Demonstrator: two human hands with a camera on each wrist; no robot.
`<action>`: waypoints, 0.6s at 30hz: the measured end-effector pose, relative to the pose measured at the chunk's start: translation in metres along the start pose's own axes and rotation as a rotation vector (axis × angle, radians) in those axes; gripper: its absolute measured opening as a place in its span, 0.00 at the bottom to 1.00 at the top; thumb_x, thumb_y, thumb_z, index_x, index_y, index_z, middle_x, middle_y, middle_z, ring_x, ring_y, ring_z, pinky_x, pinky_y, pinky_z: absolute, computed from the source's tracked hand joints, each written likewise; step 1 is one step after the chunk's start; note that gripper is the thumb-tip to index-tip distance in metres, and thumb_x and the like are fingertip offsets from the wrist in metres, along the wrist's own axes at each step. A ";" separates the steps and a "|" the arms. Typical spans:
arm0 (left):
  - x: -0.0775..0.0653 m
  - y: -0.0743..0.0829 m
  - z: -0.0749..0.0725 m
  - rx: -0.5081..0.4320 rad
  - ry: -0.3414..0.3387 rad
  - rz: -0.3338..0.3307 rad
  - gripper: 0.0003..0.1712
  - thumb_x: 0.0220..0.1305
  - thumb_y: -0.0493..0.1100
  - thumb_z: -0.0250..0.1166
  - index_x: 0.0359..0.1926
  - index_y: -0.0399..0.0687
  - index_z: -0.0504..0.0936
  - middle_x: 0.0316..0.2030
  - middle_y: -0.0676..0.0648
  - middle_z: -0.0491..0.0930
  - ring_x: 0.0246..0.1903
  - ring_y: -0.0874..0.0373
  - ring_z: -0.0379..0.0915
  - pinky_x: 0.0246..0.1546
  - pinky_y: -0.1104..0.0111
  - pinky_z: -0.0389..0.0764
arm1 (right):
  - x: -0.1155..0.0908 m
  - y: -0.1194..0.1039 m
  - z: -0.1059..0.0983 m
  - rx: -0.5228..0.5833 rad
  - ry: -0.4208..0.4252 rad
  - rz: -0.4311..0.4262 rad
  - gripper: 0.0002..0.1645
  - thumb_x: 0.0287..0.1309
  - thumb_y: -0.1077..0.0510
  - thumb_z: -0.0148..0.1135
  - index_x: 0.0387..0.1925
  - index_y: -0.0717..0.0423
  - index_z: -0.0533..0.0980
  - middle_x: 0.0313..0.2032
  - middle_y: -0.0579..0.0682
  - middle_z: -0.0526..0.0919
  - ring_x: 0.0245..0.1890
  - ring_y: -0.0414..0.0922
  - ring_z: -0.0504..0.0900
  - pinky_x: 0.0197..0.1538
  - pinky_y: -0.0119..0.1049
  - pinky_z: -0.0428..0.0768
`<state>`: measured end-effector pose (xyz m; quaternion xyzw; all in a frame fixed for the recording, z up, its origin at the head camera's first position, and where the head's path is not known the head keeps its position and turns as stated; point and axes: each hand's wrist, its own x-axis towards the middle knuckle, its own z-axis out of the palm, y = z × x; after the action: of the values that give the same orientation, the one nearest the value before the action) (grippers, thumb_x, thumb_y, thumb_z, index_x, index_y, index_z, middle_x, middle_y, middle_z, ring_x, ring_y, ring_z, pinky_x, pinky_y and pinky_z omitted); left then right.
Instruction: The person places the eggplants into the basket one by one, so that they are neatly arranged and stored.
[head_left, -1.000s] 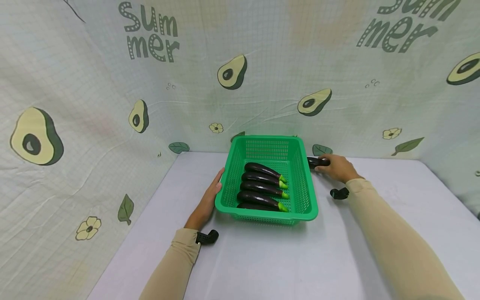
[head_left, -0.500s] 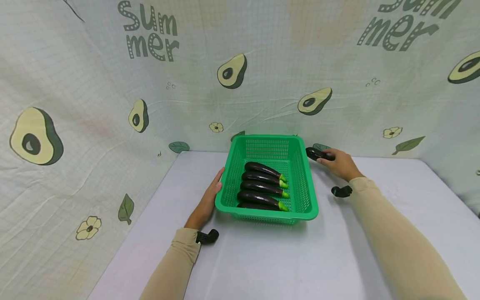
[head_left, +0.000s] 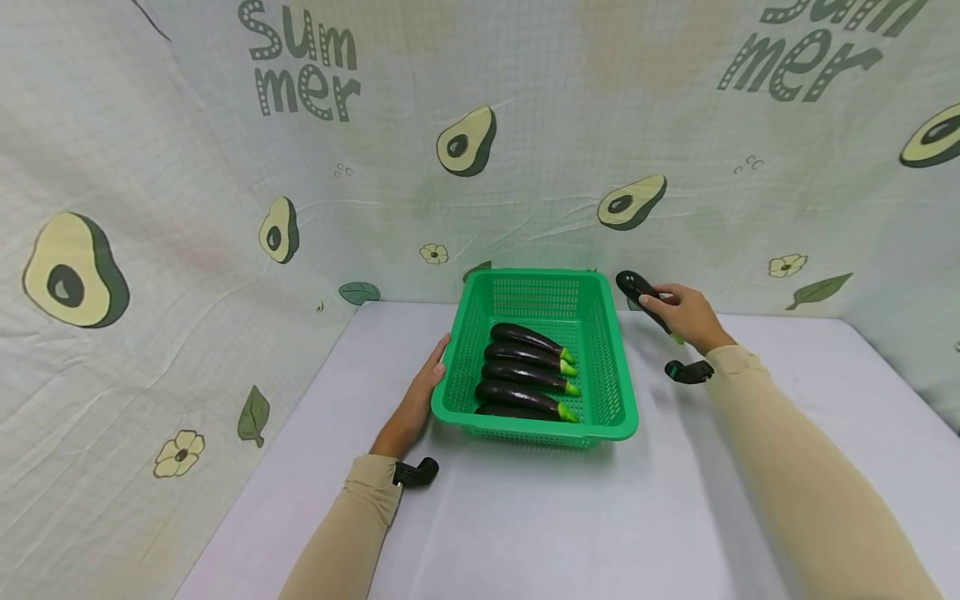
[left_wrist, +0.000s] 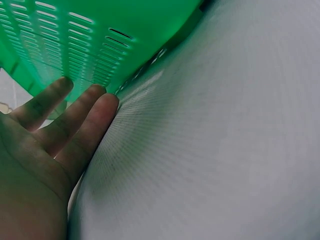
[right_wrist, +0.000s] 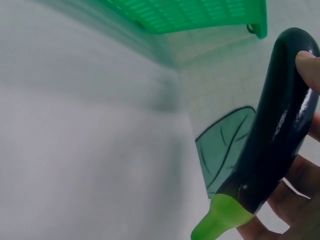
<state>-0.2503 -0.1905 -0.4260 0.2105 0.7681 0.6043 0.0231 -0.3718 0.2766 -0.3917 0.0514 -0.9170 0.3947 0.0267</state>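
My right hand (head_left: 688, 317) grips a dark, glossy eggplant (right_wrist: 272, 125) just right of the green basket (head_left: 625, 392). The eggplant is raised off the table and tilted, its green stem end pointing down toward me. In the right wrist view the thumb lies over its upper part, with the fingers behind. At the basket's left side is my left hand (head_left: 414, 400), its straight fingers (left_wrist: 82, 117) against the slotted outer wall. Several more eggplants (head_left: 521, 375) lie side by side in the basket, green stems toward the right; the nearest is partly hidden by the front rim.
The basket stands on a white-covered table (head_left: 540, 517). Right behind the table hangs a pale cloth (head_left: 540, 217) printed with avocados, leaves and lettering. Each wrist carries a small black camera (head_left: 415, 473).
The eggplant in my right hand has risen from beside the basket and turned from lying sideways to a steep tilt. My left hand and the basket stay put.
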 end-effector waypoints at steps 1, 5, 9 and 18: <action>0.000 0.000 0.000 0.000 0.000 0.001 0.32 0.81 0.48 0.34 0.81 0.49 0.42 0.79 0.51 0.42 0.76 0.56 0.34 0.73 0.49 0.40 | 0.000 -0.001 0.000 0.004 0.000 0.001 0.51 0.67 0.29 0.53 0.73 0.65 0.62 0.63 0.75 0.68 0.59 0.68 0.70 0.57 0.65 0.71; 0.000 -0.001 0.000 0.001 0.002 0.001 0.32 0.81 0.48 0.35 0.81 0.50 0.43 0.79 0.51 0.42 0.76 0.56 0.34 0.73 0.49 0.40 | 0.000 -0.003 0.001 0.014 -0.001 0.000 0.53 0.65 0.28 0.53 0.73 0.65 0.62 0.62 0.74 0.69 0.58 0.66 0.71 0.57 0.64 0.72; 0.001 -0.001 0.001 -0.005 0.002 0.003 0.32 0.81 0.48 0.35 0.81 0.50 0.42 0.79 0.51 0.42 0.76 0.56 0.34 0.73 0.48 0.39 | 0.002 -0.001 0.004 0.036 -0.010 0.002 0.54 0.65 0.27 0.51 0.73 0.66 0.62 0.62 0.74 0.69 0.58 0.66 0.72 0.58 0.63 0.71; 0.000 0.001 0.001 0.002 -0.002 0.004 0.32 0.81 0.48 0.35 0.81 0.51 0.42 0.79 0.51 0.42 0.77 0.55 0.34 0.73 0.48 0.40 | -0.002 -0.003 0.008 0.151 -0.011 0.022 0.54 0.65 0.26 0.51 0.73 0.65 0.62 0.62 0.72 0.71 0.56 0.63 0.76 0.53 0.53 0.78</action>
<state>-0.2503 -0.1896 -0.4257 0.2125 0.7683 0.6033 0.0224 -0.3694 0.2688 -0.3954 0.0453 -0.8852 0.4629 0.0131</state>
